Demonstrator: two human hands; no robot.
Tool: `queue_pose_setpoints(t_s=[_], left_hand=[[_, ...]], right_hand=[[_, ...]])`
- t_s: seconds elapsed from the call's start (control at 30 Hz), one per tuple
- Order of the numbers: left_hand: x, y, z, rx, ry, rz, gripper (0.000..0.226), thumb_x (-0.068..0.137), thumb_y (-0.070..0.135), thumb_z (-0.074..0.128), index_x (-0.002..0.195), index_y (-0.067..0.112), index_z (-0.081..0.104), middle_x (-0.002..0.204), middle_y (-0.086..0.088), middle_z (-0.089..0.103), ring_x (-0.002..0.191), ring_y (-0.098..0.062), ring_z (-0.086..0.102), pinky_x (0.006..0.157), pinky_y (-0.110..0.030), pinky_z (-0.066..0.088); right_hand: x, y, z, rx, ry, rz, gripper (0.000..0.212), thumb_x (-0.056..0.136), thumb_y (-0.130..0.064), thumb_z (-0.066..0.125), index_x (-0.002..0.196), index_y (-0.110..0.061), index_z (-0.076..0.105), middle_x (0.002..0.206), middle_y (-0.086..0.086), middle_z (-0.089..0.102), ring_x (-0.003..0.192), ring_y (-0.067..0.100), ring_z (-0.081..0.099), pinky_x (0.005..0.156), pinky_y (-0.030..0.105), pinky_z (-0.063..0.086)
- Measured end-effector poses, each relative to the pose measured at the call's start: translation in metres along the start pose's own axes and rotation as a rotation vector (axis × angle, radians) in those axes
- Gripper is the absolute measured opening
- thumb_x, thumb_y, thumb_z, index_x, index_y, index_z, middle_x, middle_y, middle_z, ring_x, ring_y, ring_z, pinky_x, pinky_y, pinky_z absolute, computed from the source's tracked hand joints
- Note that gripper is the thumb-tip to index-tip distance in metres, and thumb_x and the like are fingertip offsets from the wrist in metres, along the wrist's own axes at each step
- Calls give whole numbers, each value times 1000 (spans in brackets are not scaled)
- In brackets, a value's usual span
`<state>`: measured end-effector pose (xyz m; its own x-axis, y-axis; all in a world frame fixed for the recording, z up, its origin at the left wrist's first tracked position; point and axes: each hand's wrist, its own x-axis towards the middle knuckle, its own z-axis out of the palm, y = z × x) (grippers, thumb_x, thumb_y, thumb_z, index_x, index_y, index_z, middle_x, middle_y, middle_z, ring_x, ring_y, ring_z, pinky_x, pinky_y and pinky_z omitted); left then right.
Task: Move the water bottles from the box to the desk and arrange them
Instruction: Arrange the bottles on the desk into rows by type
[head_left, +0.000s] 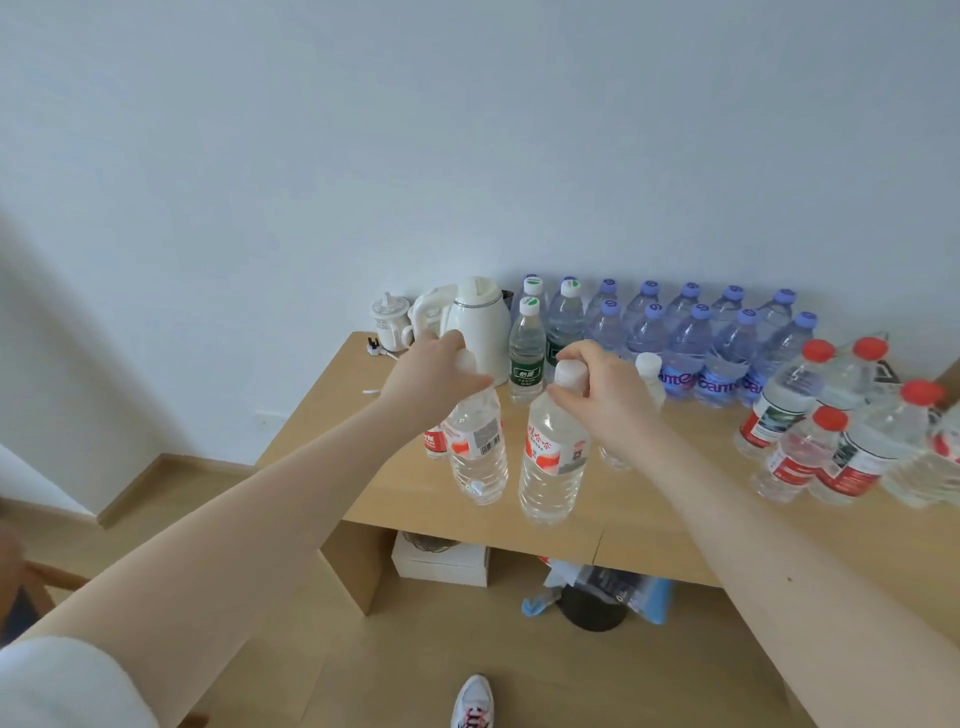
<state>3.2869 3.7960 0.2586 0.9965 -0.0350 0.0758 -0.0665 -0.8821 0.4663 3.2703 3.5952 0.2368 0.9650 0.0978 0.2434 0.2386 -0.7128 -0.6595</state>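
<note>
White sleeve nearest me; beyond it my left hand curls round the cap of the left bottle, my right hand round that of the right bottle. Top grips let both hang over the desk near its front edge for lowering, I judge.

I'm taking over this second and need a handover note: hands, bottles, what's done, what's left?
Hands: left hand grips the left bottle by its cap, right hand the right bottle.
Both bottles upright near the desk front edge; set down or not, cannot tell.
Done: purple-capped bottles in rows by the wall, red-capped bottles grouped right.
Left: place and align these two; box not in view.
</note>
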Motion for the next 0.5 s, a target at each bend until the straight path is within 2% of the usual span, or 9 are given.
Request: queue_pose_setpoints(t_s=[0.17,0.27,0.4,0.5], left_hand=[[39,22,11,83,8,52,44,87,47,61,107,9,50,100,-3,42,83,-22,46,66,-32,37],[66,30,21,89,-19,91,41,88,48,60,101,12,46,97,-2,41,84,-21,44,66,-31,35],[106,35,32,80,-71,168,40,89,46,60,103,10,46,97,-1,39,84,-20,43,66,-28,32],[129,38,37,100,-97,232,37,89,43,61,93,12,42,94,-2,42,82,-18,42,63,-27,31]], right_hand=[[10,14,-16,-13,40,55,35,89,-19,66,122,-13,56,115,4,61,99,18,54,79,25,39],[27,22,-20,-32,59,89,32,89,-20,67,119,-15,56,109,1,59,92,14,51,77,25,39],[57,35,-20,-52,78,132,31,88,-19,67,117,-15,56,103,-3,54,93,14,50,77,24,36],[78,40,-19,-82,93,147,30,88,-18,68,115,-13,56,101,-3,54,93,15,50,75,25,37]])
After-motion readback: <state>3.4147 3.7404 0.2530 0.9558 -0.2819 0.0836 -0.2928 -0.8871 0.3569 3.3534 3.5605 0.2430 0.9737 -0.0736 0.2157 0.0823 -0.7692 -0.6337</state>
